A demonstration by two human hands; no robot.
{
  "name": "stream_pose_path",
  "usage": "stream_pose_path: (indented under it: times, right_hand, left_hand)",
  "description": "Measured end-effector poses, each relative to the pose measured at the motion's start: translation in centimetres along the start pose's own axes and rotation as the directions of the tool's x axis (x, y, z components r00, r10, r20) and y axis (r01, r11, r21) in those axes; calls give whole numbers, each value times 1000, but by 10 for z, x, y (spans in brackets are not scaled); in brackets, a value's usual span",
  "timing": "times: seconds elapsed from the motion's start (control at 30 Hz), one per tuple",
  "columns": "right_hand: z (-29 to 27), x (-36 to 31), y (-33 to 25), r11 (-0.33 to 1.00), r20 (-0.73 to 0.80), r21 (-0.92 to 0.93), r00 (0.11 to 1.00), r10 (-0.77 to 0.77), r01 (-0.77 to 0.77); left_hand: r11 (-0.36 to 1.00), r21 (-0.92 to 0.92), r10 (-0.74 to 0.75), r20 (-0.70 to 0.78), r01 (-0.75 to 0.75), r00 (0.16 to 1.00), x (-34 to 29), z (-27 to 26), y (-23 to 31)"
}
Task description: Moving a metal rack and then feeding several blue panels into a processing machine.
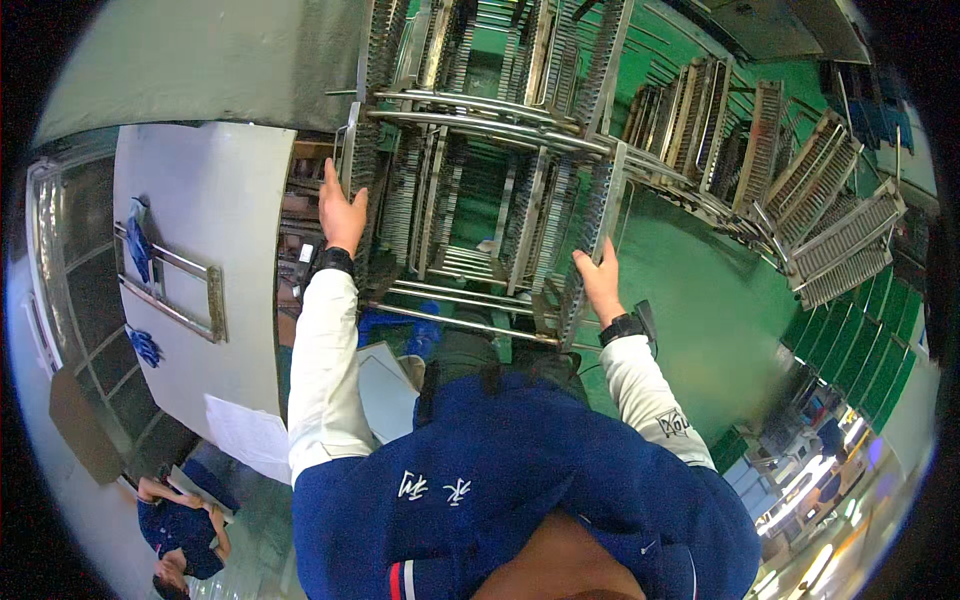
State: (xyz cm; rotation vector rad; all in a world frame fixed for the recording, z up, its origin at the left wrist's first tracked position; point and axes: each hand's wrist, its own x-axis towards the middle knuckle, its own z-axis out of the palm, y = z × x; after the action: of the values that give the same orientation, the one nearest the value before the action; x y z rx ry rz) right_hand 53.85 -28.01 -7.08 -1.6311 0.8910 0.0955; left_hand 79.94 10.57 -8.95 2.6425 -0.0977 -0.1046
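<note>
In front of me is a metal slotted rack [601,210] with comb-like side plates joined by steel rods. My left hand [343,212] grips its left side plate, the fingers along the outside and the thumb toward the inner edge. On the opposite side, my right hand [600,284] holds the right plate near its near end, with the thumb pointing up and some fingers hidden behind the metal. Both hands are closed on this one rack. Similar racks adjoin its far end, and the green floor shows through the slots.
More slotted racks [765,145] stand in a row at far right. A white table [200,250] on the left carries a metal frame [185,285], blue gloves [145,345] and paper [248,436]. Another person [185,530] is at lower left. A blue stand [405,325] is below the rack.
</note>
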Motion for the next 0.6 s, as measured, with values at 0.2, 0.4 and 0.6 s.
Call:
stream_pose_path:
  times: [0.2,0.4,0.6]
  right_hand:
    - [5,-36,-11,981,-113,-129,980,-162,148]
    - [-20,-40,-25,991,-85,19,988,-130,132]
    - [-26,-40,-34,983,-73,107,988,-140,147]
  left_hand:
    - [991,-129,34,-49,-41,998,-4,-14,-11]
    - [987,-157,-30,12,32,999,-5,-16,-7]
    - [987,-161,9,-42,-16,999,-7,-29,-6]
